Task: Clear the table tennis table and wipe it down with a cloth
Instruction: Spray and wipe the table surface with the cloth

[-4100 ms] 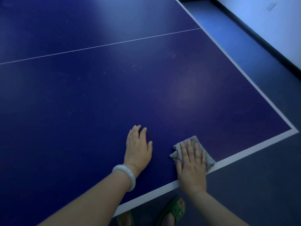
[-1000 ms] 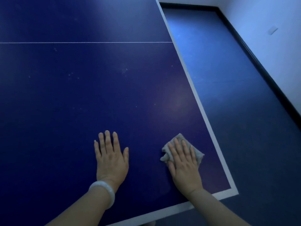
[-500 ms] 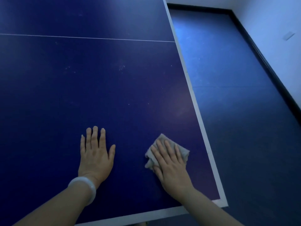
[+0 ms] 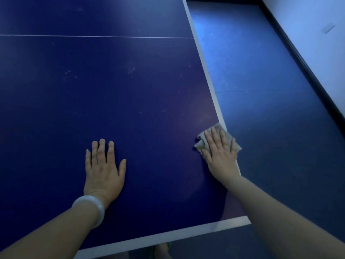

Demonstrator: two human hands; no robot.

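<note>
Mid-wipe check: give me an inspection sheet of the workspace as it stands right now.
Surface: blue table, faint pale smudges toward the centre line.
Job's things: grey cloth at the right edge, part overhanging.
Clutter: nothing seen.
Hands: left hand flat on the table, white bangle on its wrist; right hand presses the cloth with straight fingers.
Cables: nothing seen.
Surroundings: blue floor, dark skirting, pale wall.

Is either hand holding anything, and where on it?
The right hand presses flat on top of the cloth; the left hand holds nothing.
</note>
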